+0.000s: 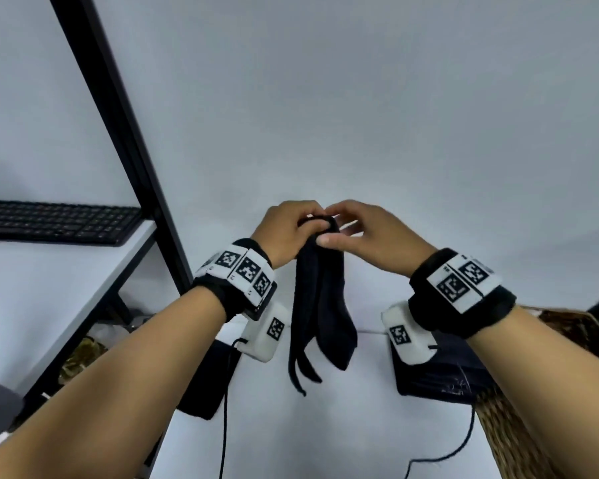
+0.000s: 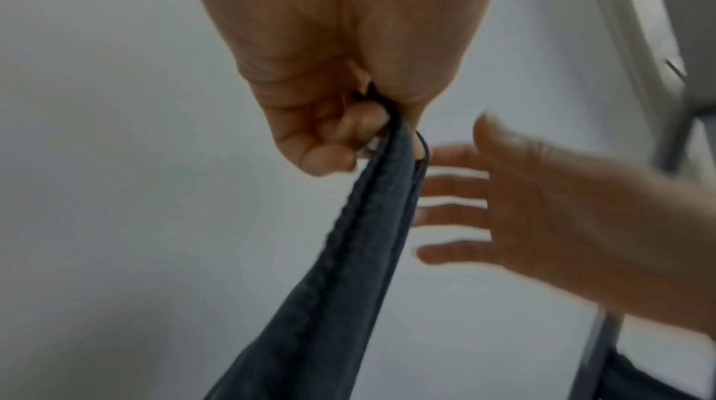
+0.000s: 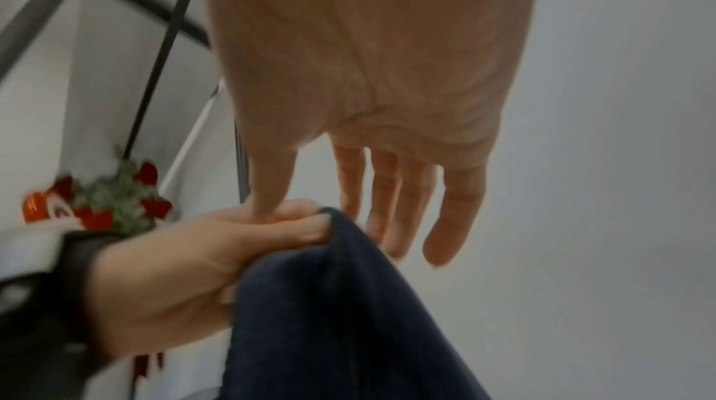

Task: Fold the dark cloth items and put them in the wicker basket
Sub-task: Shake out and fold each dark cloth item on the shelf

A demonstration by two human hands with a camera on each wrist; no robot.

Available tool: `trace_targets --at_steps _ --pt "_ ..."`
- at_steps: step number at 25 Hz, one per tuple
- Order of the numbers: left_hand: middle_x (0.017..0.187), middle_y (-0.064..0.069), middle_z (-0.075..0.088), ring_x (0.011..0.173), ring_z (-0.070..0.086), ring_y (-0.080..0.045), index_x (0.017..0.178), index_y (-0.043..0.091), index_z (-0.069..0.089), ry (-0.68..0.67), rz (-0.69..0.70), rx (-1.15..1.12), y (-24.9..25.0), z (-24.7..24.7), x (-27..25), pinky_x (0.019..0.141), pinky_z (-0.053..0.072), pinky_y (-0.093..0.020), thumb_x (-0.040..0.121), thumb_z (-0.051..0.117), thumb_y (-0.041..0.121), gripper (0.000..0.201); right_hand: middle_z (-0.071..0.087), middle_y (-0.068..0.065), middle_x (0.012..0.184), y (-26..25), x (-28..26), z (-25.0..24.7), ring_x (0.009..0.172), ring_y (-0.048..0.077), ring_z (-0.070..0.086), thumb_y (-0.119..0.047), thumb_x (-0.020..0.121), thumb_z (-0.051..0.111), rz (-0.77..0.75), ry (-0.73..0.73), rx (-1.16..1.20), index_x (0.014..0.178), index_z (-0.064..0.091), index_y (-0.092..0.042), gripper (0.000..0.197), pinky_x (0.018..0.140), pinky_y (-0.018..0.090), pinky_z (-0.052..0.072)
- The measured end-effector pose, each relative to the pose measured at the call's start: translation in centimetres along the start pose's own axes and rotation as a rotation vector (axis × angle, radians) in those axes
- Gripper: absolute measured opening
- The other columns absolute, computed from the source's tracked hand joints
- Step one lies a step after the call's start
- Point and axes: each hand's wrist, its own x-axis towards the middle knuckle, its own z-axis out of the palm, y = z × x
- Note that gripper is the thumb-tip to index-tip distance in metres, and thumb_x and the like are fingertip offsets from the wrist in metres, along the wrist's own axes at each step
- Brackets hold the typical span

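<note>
Dark cloth (image 1: 320,305) hangs mid-air above the white table (image 1: 291,437), bunched at its top. Left hand (image 1: 286,233) grip: fingers curled around that top end. Right hand (image 1: 367,236) beside it, fingers straight and spread, thumb touching the cloth. Wicker basket (image 1: 519,433) lower right, folded dark cloth (image 1: 440,371) beside it.

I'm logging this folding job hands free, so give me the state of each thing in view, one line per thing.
dark cloth: lifted in the air, hanging down unfolded from its top edge.
left hand: grips the cloth's top.
right hand: fingers straight and spread, thumb touching the cloth's top.
wicker basket: at the right, holds a folded dark cloth.
keyboard: lying flat on the side desk.
</note>
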Motion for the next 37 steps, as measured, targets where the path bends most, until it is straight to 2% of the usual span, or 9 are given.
trace_targets --at_steps 6,10,13,17,22,27,30,35,37 --pt "0.084 0.001 0.068 0.079 0.055 -0.016 0.091 0.017 0.068 -0.138 0.154 0.522 3.1 -1.1 1.3 0.071 0.040 -0.027 0.085 0.065 0.039 0.023 0.063 -0.002 0.080 1.0 0.6 0.8 0.076 0.020 0.059 -0.019 0.085 0.066 -0.097 -0.039 -0.103 0.092 0.064 -0.014 0.009 0.077 0.039 0.050" --pt "0.068 0.002 0.059 0.065 0.053 -0.011 0.078 0.015 0.067 -0.162 0.008 0.290 2.5 -2.6 0.9 0.061 0.039 -0.022 0.077 0.075 0.041 0.027 0.067 0.011 0.081 0.2 0.5 -0.1 0.079 0.028 0.066 -0.009 0.090 0.059 -0.031 -0.011 0.238 0.096 0.069 -0.008 0.012 0.074 0.037 0.057" --pt "0.067 -0.007 0.059 0.066 0.060 -0.017 0.078 0.001 0.065 -0.266 -0.128 0.056 1.2 -3.4 0.2 0.072 0.052 -0.034 0.081 0.074 0.025 0.026 0.067 0.010 0.078 -0.2 0.6 -0.6 0.072 0.018 0.063 -0.007 0.090 0.061 -0.005 0.026 0.359 0.096 0.070 -0.006 0.011 0.068 0.028 0.056" --pt "0.077 -0.013 0.062 0.072 0.061 -0.018 0.091 -0.006 0.068 -0.095 -0.142 -0.297 0.8 -3.1 -0.4 0.074 0.054 -0.032 0.089 0.065 0.015 0.022 0.068 0.012 0.076 -0.1 0.5 -1.7 0.066 0.010 0.061 -0.018 0.086 0.070 0.010 0.054 0.384 0.088 0.072 -0.010 0.008 0.063 0.020 0.052" --pt "0.073 -0.003 0.058 0.068 0.052 -0.010 0.089 0.001 0.067 0.003 -0.044 -0.320 2.2 -1.7 0.3 0.062 0.042 -0.021 0.096 0.055 0.021 0.024 0.069 0.008 0.080 -0.3 0.3 -2.1 0.070 0.011 0.063 -0.029 0.095 0.058 -0.005 0.016 0.433 0.084 0.071 -0.007 0.028 0.062 0.024 0.053" --pt "0.054 0.010 0.044 0.054 0.040 -0.008 0.061 0.016 0.055 0.071 0.016 -0.215 2.3 -1.1 1.1 0.055 0.033 -0.024 0.093 0.059 0.030 0.035 0.065 0.001 0.076 0.2 0.2 -1.6 0.069 0.011 0.062 -0.012 0.088 0.066 0.002 0.020 0.490 0.089 0.065 -0.009 0.003 0.063 0.025 0.054" --pt "0.051 0.012 0.042 0.051 0.039 -0.007 0.054 0.020 0.053 0.060 -0.011 -0.199 1.8 -1.0 1.1 0.053 0.031 -0.022 0.090 0.063 0.035 0.040 0.064 0.008 0.078 0.5 0.4 -1.5 0.070 0.014 0.061 -0.008 0.086 0.068 0.018 0.043 0.452 0.088 0.064 -0.011 0.005 0.064 0.027 0.054" --pt "0.057 0.005 0.057 0.053 0.051 -0.008 0.060 0.018 0.066 -0.029 -0.179 -0.493 1.4 -1.9 0.0 0.052 0.039 -0.017 0.091 0.060 0.033 0.035 0.064 0.007 0.080 0.3 0.9 -1.7 0.069 0.013 0.059 -0.006 0.087 0.065 0.018 0.093 0.504 0.087 0.066 -0.012 0.006 0.061 0.025 0.051" --pt "0.067 -0.007 0.056 0.059 0.048 -0.020 0.077 0.006 0.070 -0.073 -0.193 -0.599 1.1 -1.8 -0.3 0.054 0.037 -0.021 0.087 0.063 0.042 0.038 0.065 0.006 0.079 0.0 1.2 -1.6 0.067 0.012 0.059 -0.005 0.087 0.064 -0.003 0.078 0.516 0.088 0.066 -0.011 0.006 0.059 0.024 0.050"
